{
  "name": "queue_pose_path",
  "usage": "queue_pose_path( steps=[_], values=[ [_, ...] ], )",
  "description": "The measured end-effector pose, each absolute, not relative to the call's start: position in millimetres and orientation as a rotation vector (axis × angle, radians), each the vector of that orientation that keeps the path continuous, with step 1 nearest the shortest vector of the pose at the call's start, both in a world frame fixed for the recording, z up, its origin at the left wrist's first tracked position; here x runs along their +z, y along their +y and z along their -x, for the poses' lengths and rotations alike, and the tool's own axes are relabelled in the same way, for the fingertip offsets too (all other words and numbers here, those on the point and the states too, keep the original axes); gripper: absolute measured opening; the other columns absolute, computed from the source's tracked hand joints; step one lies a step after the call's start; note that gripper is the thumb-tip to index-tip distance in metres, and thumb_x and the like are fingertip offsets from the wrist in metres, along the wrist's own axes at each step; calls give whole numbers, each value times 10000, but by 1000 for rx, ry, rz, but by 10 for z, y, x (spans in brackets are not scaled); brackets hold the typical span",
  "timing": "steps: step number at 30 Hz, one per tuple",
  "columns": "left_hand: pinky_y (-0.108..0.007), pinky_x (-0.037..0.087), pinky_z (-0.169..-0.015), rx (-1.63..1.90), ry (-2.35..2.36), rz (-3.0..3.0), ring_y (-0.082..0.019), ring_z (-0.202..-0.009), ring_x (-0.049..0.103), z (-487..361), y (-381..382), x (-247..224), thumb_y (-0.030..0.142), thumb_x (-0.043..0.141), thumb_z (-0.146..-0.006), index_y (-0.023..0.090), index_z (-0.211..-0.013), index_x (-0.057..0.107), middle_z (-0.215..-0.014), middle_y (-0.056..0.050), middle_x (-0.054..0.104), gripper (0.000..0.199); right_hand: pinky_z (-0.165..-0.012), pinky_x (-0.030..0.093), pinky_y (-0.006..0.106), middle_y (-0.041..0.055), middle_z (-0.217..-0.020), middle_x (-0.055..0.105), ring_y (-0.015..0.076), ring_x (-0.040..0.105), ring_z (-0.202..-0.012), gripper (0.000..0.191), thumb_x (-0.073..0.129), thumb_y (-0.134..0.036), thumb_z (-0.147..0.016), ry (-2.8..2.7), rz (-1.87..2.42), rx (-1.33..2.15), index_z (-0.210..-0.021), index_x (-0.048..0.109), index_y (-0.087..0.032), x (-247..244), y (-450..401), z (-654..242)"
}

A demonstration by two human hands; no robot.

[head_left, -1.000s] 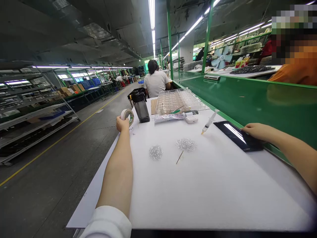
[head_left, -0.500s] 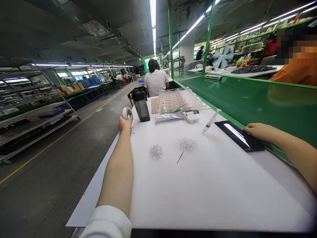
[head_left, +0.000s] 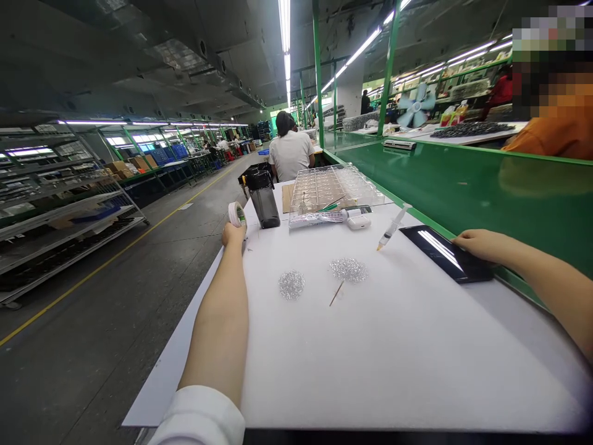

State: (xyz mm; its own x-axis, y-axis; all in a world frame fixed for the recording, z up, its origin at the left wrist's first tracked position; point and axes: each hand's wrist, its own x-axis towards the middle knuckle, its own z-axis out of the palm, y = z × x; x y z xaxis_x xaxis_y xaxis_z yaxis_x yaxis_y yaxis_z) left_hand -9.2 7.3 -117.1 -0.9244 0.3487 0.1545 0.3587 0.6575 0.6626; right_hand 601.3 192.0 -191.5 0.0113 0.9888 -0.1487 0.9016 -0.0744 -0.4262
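My left hand (head_left: 233, 235) stands at the table's left edge, holding a roll of white tape (head_left: 237, 214) upright by its rim. My right hand (head_left: 479, 245) lies palm down on the end of a black tablet or phone (head_left: 442, 252). Between them, a small syringe of amber liquid (head_left: 393, 227) lies on a white foam sheet (head_left: 370, 352). Two small heaps of sparkling clear beads (head_left: 291, 285) (head_left: 347, 269) sit on the sheet, with a thin wooden stick (head_left: 336, 293) just below the right heap.
A clear compartment tray (head_left: 333, 188), a tube (head_left: 315, 219) and a dark bottle (head_left: 262, 198) stand at the far end. A green partition (head_left: 440, 185) runs along the right. A co-worker in white (head_left: 291, 151) sits beyond; the floor aisle (head_left: 139, 259) lies left.
The tape roll has turned in my left hand and now shows more edge-on. My right hand and the items on the sheet stay in place.
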Motion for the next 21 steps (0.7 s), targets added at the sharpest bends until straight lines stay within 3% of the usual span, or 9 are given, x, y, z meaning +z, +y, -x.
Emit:
queue_pose_path(
  steps=[3,8,13,17,21],
  values=[
    [-484,671,-1111,-1144,-2790,594,-426,-1382,838,87,74,-1164,177,883,-983,241,-1237,750,-1402,-212,858,294,-569,468,370,110,-761,645,283,617,-675,312,557,-445,-1087,-1974,2068,610,-874,680,-254,-1909,1911,-6010],
    [-542,665,-1214,-1193,-2718,562,-433,-1440,812,108,79,-1190,198,834,-1046,244,-1384,736,-1501,-215,826,355,-570,485,368,122,-790,671,276,618,-663,314,546,-447,-1091,-1984,2082,606,-884,679,-251,-1922,1934,-6014],
    [-554,684,-1191,-1215,-2782,530,-436,-1426,811,158,85,-1228,181,891,-983,270,-1295,750,-1407,-185,854,353,-556,485,368,99,-746,641,270,600,-623,292,586,-480,-1057,-1976,2085,595,-890,681,-260,-1991,2011,-6061],
    [-535,651,-1230,-1226,-2706,556,-416,-1455,804,130,99,-1203,229,818,-1054,260,-1277,749,-1473,-198,843,235,-528,467,366,78,-695,599,276,588,-588,261,628,-498,-1004,-1972,2065,605,-883,666,-270,-2049,2069,-6109],
    [-529,638,-1248,-1228,-2662,563,-403,-1473,800,91,104,-1184,226,801,-1071,255,-1354,752,-1505,-196,840,289,-528,460,363,81,-700,600,280,592,-604,263,620,-491,-1018,-1973,2072,598,-886,674,-270,-2049,2069,-6116]
  ],
)
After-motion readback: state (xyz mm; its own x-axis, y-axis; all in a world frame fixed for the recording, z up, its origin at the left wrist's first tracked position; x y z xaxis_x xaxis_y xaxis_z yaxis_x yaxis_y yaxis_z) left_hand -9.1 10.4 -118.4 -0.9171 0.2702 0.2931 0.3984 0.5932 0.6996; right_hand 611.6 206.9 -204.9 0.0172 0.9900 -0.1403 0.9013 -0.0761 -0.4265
